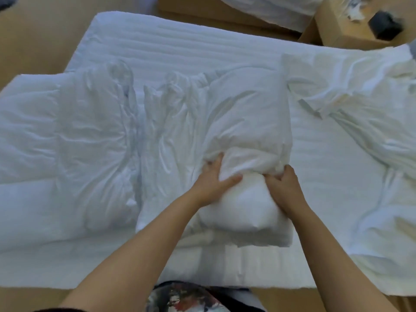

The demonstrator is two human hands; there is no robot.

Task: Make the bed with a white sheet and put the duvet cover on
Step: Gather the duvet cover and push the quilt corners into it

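both the left hand (211,180), fingers spread, and the right hand (284,188), fingers curled, grip the crumpled white fabric duvet cover (245,131) mid-frame.

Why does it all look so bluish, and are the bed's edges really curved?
Head view: soft, cool light tints the duvet cover bluish, shadows faint; the wide-angle lens bows the mattress edges; the dark object at top right is blurred.

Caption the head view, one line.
The left hand and right hand grip the bunched duvet cover around a duvet on the mattress, crumpled sheet nearby.
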